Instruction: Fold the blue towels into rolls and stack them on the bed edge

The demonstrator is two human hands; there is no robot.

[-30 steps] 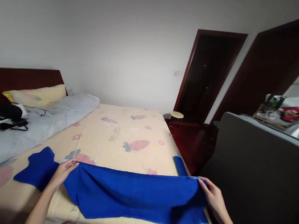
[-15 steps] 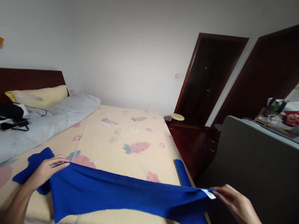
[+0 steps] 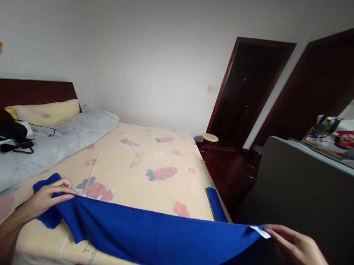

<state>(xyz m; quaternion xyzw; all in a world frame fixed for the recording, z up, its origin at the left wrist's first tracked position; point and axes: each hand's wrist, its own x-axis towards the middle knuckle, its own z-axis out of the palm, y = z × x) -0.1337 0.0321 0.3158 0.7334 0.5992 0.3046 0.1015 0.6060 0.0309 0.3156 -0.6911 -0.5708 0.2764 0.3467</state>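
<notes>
A blue cloth hangs stretched between my two hands above the near edge of the bed. My left hand pinches its upper left corner between thumb and fingers. At the other end, my right hand pinches the upper right corner, close to a white label. Behind my left hand lies a second piece of blue cloth, crumpled on the sheet. A folded or rolled blue cloth rests along the right edge of the bed, its near end hidden by the held cloth.
The bed has a cream patterned sheet. A grey rolled quilt, a yellow pillow and a phone lie left. A dark grey panel stands close on the right. A round stool is near the doorway.
My hands have moved farther apart, the right one outward and the left slightly left. The blue cloth is pulled wider, and its lower edge has swung down toward me.
</notes>
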